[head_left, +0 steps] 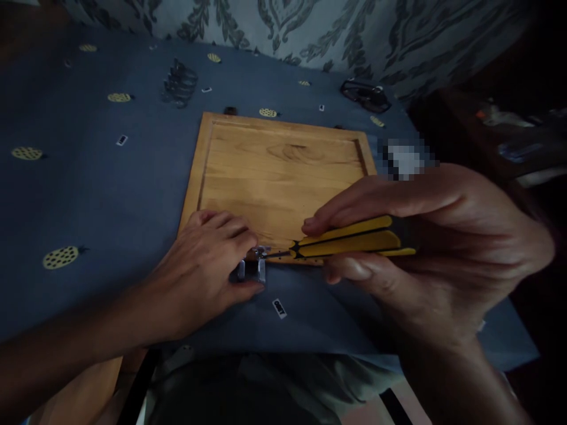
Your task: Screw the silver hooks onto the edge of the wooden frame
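A wooden board [283, 171] with a raised rim lies flat on the blue patterned cloth. At its near edge, my left hand [212, 254] is closed on a small shiny U-shaped handle [264, 271], thumb below it and fingers above, pressing it against the board's edge. My right hand [434, 236] grips a yellow and black screwdriver [349, 238] by its handle, between thumb and fingers. The screwdriver points left, and its tip meets the shiny handle at the board's edge. Whether a screw sits under the tip is too small to tell.
A cluster of dark glossy pieces [179, 82] lies on the cloth [88, 195] at the back left. Toward the back right is a dark looped item [365, 95], and a pixelated pale patch [405, 158] beside the board. Patterned fabric [301, 29] hangs behind.
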Demonstrator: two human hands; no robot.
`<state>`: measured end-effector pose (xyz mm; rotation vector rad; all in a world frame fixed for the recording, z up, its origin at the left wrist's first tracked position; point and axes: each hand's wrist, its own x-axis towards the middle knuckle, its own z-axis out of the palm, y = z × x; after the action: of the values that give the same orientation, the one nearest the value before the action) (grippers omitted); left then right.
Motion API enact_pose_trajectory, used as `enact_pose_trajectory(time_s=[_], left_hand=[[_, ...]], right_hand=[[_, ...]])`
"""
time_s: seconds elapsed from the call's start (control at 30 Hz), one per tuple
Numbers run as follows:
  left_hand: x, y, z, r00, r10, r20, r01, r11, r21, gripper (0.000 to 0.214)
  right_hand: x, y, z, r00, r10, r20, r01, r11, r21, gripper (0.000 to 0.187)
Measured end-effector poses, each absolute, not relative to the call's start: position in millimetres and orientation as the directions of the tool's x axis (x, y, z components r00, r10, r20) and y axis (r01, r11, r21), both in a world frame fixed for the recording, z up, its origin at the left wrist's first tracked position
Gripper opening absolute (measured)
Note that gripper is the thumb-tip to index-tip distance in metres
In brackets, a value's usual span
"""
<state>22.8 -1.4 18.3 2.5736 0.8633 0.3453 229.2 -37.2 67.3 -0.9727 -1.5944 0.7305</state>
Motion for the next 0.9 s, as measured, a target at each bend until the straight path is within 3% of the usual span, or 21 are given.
enact_pose_trajectory(time_s=[0.1,0.23,0.37,0.63,0.9], left_hand=[[23.3,-1.5,19.1,0.778,0.622,0.09,0.528,-0.725,0.444,0.021],[25.1,-1.2,19.5,0.776,0.627,0.068,0.538,-0.714,0.448,0.02],[25.8,0.0,20.1,0.775,0.63,0.05,0.539,-0.7,0.468,0.022],[23.4,-0.9,21.3,0.784,0.615,0.084,0.506,-0.712,0.488,0.023],[23.6,-1.1,18.8,0.781,0.615,0.11,0.494,-0.716,0.494,0.023]], right_hand=[[237.9,-44.0,65.0,-0.09,0.883,0.461,0.239,0.468,-0.851,0.049],[251.1,-55.1,62.0,-0.092,0.908,0.408,0.34,0.414,-0.844,0.033],[254.2,-57.9,61.6,-0.118,0.905,0.408,0.324,0.423,-0.846,0.027],[247.4,-56.7,60.3,-0.043,0.914,0.404,0.327,0.395,-0.859,0.023],[254.1,-57.4,64.0,-0.141,0.906,0.4,0.348,0.423,-0.837,0.029]])
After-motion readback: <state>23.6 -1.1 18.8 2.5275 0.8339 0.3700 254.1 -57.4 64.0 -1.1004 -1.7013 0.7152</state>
